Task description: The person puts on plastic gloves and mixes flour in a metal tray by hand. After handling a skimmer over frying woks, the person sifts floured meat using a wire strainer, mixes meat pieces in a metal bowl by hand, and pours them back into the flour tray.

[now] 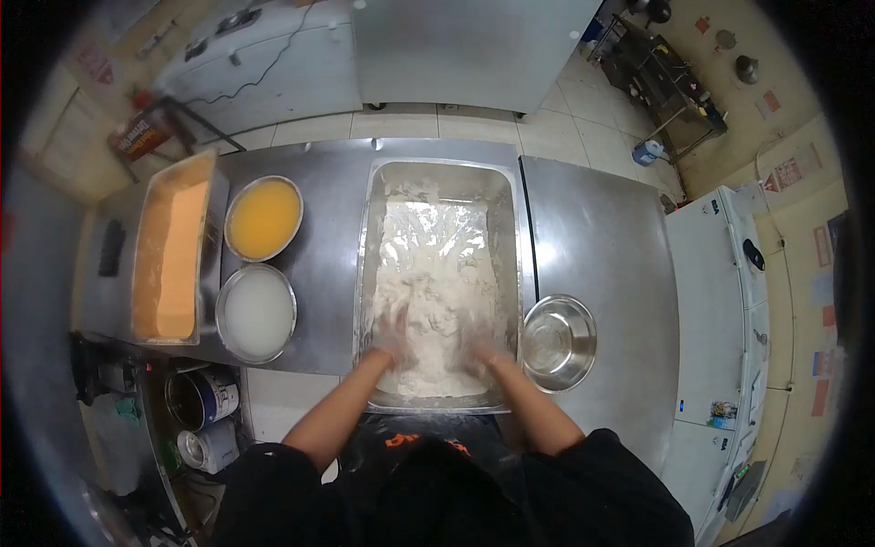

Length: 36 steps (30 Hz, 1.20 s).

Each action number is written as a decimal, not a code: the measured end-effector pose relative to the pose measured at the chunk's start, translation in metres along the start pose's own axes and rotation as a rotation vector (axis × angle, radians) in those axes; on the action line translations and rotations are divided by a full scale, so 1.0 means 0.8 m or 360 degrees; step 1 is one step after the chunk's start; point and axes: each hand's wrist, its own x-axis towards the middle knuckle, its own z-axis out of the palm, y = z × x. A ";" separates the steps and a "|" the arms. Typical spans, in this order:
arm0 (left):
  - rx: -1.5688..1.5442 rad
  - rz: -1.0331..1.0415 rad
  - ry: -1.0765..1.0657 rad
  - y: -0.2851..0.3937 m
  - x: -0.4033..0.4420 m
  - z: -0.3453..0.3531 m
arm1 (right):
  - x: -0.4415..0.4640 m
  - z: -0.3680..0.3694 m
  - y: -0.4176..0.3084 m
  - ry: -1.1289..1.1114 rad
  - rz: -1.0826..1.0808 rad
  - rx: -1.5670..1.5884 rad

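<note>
A deep rectangular metal pan [363,237] stands on the steel table, holding a pale, floury mixture [433,305]. It is lumpy in the near half, while the far end shows smeared bare metal. Both my hands reach into this mixture. My left hand [392,333] is on the left side of the pan and my right hand [478,339] on the right, apart from each other. Flour coats them and motion smears their fingers, so I cannot see whether they grip anything. Beside the pan's right wall sits a round steel bowl [560,345] with nothing visible in it.
Left of the pan are a bowl of yellow liquid [264,219], a bowl of whitish contents [256,314] and a long pan of orange-tan powder [175,255]. A seam divides the steel tabletop [606,246]. White refrigerators [715,301] line the right side.
</note>
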 end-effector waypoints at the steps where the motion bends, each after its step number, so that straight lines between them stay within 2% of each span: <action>1: -0.0001 0.0000 0.0010 0.009 -0.006 0.018 | -0.008 0.018 -0.016 0.0059 0.0053 0.0010; 3: -0.0718 -0.0310 -0.0254 0.025 -0.015 0.039 | -0.025 0.017 -0.048 0.0058 -0.0007 0.0184; 4: -0.0717 -0.0309 -0.0256 0.021 -0.015 0.034 | -0.033 0.000 -0.058 -0.0013 -0.0061 0.0356; 6: -0.1080 -0.0120 -0.0792 0.003 -0.012 0.013 | -0.045 -0.047 -0.063 -0.0073 -0.0115 0.0778; 7: -0.1087 -0.0117 -0.0779 -0.010 -0.004 0.030 | -0.048 -0.053 -0.062 0.0058 -0.0045 0.1091; 8: -0.1544 -0.0028 -0.0644 -0.027 0.010 0.064 | -0.051 -0.059 -0.061 0.0205 -0.0001 0.1404; 10: -0.1984 0.0063 -0.0506 -0.032 -0.002 0.046 | -0.062 -0.087 -0.065 0.0488 0.0130 0.2051; 11: -0.1245 0.0195 -0.0260 -0.031 -0.016 0.031 | -0.071 -0.109 -0.061 0.0095 0.0297 0.1370; 12: -0.0874 0.0268 -0.0148 -0.021 -0.028 0.027 | -0.079 -0.123 -0.064 -0.0283 0.0440 0.0677; 13: -0.0500 0.0316 -0.0026 -0.012 -0.040 0.024 | -0.073 -0.079 -0.057 -0.0282 0.0442 0.0678; 14: -0.0085 0.0281 0.0203 0.005 -0.053 0.045 | -0.060 0.001 -0.040 -0.0137 -0.0036 0.0309; 15: 0.0121 0.0265 0.0315 0.012 -0.052 0.048 | -0.060 0.007 -0.050 0.0006 -0.0508 -0.0066; 16: 0.0326 0.0236 0.0425 0.018 -0.051 0.051 | -0.057 0.006 -0.048 0.0003 -0.0511 -0.0067; 18: -0.0720 0.0143 -0.0450 0.013 -0.021 0.039 | -0.049 -0.024 -0.051 -0.0339 -0.0354 0.0863; 19: -0.0722 0.0139 -0.0443 0.004 -0.008 0.034 | -0.050 -0.054 -0.052 -0.0337 -0.0360 0.0858; 21: -0.0104 0.0847 -0.0494 -0.017 0.017 0.026 | -0.049 -0.105 -0.041 -0.0294 -0.0206 0.1634; 23: -0.0194 0.0431 -0.0119 -0.017 0.019 -0.014 | -0.024 -0.120 -0.023 0.0486 -0.0308 0.0644; 24: -0.0217 0.0239 0.0082 -0.008 0.018 -0.035 | -0.001 -0.143 -0.014 0.0142 -0.0134 0.0408; 25: -0.0262 0.0047 0.0281 0.000 0.017 -0.057 | 0.008 -0.143 -0.013 -0.0024 -0.0040 0.0296; 26: -0.0318 -0.0055 0.0272 0.011 0.017 -0.072 | 0.018 -0.142 -0.011 -0.0195 0.0040 0.0174; 27: -0.0374 -0.0158 0.0266 0.023 0.016 -0.088 | 0.028 -0.111 -0.017 0.0296 0.0017 -0.0047; 29: -0.0253 -0.0207 0.0237 0.036 0.017 -0.094 | 0.062 -0.072 -0.031 0.0787 -0.0007 -0.0271; 30: -0.0471 -0.0091 0.0378 0.020 0.055 -0.044 | 0.084 -0.060 -0.041 0.0433 0.0064 -0.0206; 32: -0.0885 0.0198 0.0614 -0.013 0.129 0.053 | 0.090 -0.063 -0.046 0.0079 0.0132 -0.0133; 34: -0.0701 0.0197 0.0295 -0.015 0.083 -0.007 | 0.071 -0.099 -0.038 -0.0156 -0.0208 -0.0025; 35: -0.0524 0.0196 -0.0033 -0.015 0.066 -0.031 | 0.061 -0.124 -0.036 -0.0222 -0.0296 0.0001; 36: -0.0529 0.0190 -0.0039 -0.021 0.076 -0.026 | 0.051 -0.150 -0.036 -0.0291 -0.0383 0.0030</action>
